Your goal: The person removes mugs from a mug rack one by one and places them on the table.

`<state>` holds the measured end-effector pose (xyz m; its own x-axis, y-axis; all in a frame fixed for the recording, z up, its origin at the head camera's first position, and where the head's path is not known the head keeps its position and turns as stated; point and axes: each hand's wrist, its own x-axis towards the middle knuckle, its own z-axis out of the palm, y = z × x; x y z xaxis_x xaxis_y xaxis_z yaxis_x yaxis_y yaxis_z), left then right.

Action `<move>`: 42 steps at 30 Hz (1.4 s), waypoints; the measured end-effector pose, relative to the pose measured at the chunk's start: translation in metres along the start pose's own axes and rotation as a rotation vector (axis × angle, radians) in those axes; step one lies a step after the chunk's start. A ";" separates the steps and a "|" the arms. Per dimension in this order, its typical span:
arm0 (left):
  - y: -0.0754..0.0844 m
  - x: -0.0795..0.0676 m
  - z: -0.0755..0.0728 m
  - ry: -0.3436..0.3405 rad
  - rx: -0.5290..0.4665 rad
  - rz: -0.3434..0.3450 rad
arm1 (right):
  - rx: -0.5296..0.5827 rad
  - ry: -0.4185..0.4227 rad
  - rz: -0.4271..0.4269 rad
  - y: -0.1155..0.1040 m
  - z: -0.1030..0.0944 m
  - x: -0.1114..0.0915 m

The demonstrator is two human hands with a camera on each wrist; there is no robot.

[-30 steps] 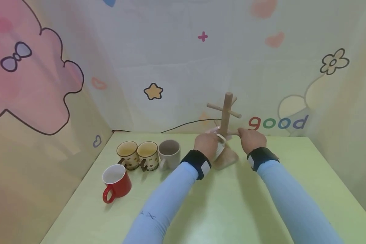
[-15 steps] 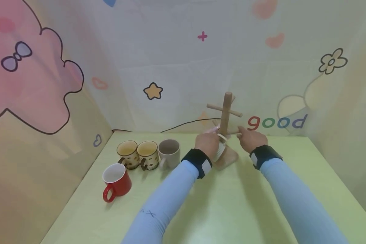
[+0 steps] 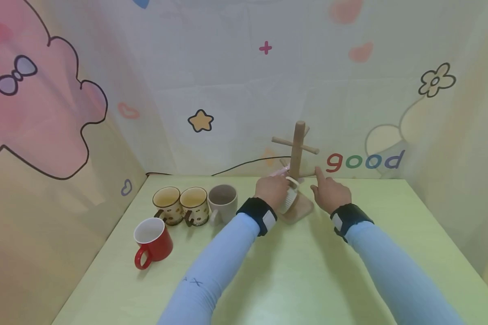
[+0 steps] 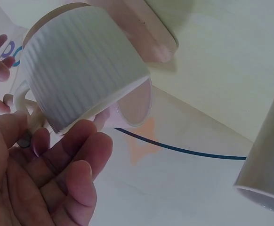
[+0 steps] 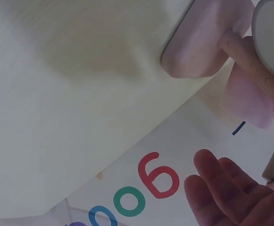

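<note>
My left hand point(image 3: 270, 190) grips a white ribbed mug point(image 4: 80, 66) near its handle, with fingertips under the rim in the left wrist view. The mug is tilted beside the post of a wooden mug tree point(image 3: 297, 149), its handle turned up toward a lower peg. At the outer end of that peg, the extended index finger of my right hand point(image 3: 333, 194) touches the tip; the thumb stands apart. Behind the post hangs a pink mug point(image 5: 250, 99), mostly hidden in the head view. The mug tree's square base point(image 3: 301, 210) is partly covered by the white mug.
On the left of the pale green table point(image 3: 301, 280) stand two cream spotted mugs point(image 3: 172, 213), a light grey mug point(image 3: 226, 212) and a red mug point(image 3: 160, 243) in front. A patterned cloth backdrop point(image 3: 227, 67) rises behind the table.
My right hand has loosened from its pinch on the peg's end and dropped slightly, index finger now straight. The left hand and white mug stay nearly still; the view shifted slightly.
</note>
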<state>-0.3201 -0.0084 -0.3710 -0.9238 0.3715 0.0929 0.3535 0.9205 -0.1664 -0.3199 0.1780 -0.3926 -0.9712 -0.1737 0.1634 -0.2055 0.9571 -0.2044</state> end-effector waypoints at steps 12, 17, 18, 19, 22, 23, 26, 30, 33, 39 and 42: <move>0.013 -0.004 -0.003 0.041 0.010 -0.032 | 0.038 -0.162 0.050 0.007 -0.002 0.007; 0.020 -0.005 -0.005 0.056 0.026 -0.015 | 0.017 -0.193 0.075 0.007 -0.005 0.010; 0.021 -0.005 -0.005 0.068 0.032 -0.016 | 0.016 -0.194 0.077 0.006 -0.006 0.011; 0.021 -0.005 -0.005 0.079 0.037 -0.019 | 0.016 -0.194 0.079 0.006 -0.006 0.011; 0.019 -0.005 -0.005 0.103 0.038 -0.026 | 0.015 -0.199 0.077 0.005 -0.008 0.012; 0.019 -0.005 -0.005 0.107 0.041 -0.024 | 0.014 -0.200 0.076 0.004 -0.008 0.012; 0.018 -0.006 -0.005 0.096 0.043 -0.020 | 0.017 -0.213 0.073 0.003 -0.008 0.012; 0.018 -0.005 -0.005 0.063 0.041 -0.017 | 0.016 -0.229 0.073 0.004 -0.007 0.012; 0.018 -0.005 -0.005 0.046 0.036 -0.016 | 0.016 -0.235 0.072 0.004 -0.007 0.013; 0.017 -0.006 -0.006 0.050 0.047 -0.006 | 0.027 -0.230 0.067 0.004 -0.006 0.012; 0.017 -0.007 -0.007 0.055 0.037 -0.009 | 0.031 -0.230 0.067 0.005 -0.005 0.012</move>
<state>-0.3068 0.0053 -0.3679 -0.9171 0.3703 0.1478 0.3386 0.9191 -0.2017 -0.3316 0.1820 -0.3864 -0.9840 -0.1617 -0.0751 -0.1399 0.9614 -0.2371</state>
